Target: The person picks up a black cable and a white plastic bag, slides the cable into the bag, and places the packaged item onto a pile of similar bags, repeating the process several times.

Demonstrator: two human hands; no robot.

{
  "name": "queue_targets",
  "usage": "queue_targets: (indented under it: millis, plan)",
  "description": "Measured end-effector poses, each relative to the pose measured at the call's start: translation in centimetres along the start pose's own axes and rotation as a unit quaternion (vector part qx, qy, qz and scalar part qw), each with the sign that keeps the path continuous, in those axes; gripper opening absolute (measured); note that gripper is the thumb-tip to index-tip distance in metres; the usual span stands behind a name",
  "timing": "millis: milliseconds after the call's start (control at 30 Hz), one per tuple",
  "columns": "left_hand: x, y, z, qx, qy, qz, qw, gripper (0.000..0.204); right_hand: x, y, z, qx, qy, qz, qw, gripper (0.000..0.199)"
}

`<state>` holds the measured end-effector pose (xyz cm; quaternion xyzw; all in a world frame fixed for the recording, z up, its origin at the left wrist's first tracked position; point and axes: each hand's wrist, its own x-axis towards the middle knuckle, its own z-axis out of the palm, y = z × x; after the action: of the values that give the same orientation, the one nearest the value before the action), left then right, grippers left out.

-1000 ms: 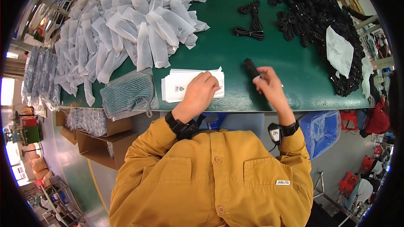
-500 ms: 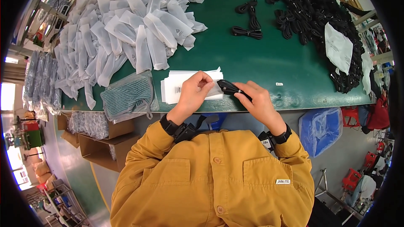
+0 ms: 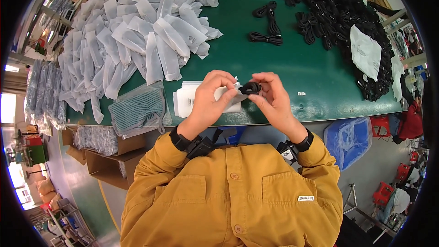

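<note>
Over the near part of the table, my left hand pinches the edge of a frosted plastic bag. In my right hand is a coiled black cable, gripped between thumb and fingers. The cable's end meets the bag's mouth; how far inside it reaches, I cannot tell. Beneath my left hand lies a stack of flat white bags, partly covered by that hand. To its left, a grey-green striped knitted piece in clear plastic overhangs the table edge.
Frosted bags heap at the far left of the green table. Black coiled cables pile at the far right, a white bag on them. Several coiled cables lie between. A lined blue bin stands below, right.
My right hand has tilted upward and shifted its grip, so the cable now shows as a shorter loop close to my left fingertips. My left hand has moved slightly nearer the cable.
</note>
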<state>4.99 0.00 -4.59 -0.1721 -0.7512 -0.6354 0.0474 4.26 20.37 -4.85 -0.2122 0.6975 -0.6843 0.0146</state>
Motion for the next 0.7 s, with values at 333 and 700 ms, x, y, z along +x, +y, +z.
queue_targets:
  millis: [333, 700]
  plan:
    - [2.4, 0.9, -1.4, -0.383, 0.006, -0.153, 0.911, 0.01, 3.1, -1.9, 0.6, -0.156, -0.128, -0.137, 0.97, 0.027]
    - [7.9, -0.6, -14.2, -0.215, 0.219, -0.059, 0.95, 0.011, 11.0, 5.3, -8.2, -0.62, 0.029, -0.127, 0.774, 0.038]
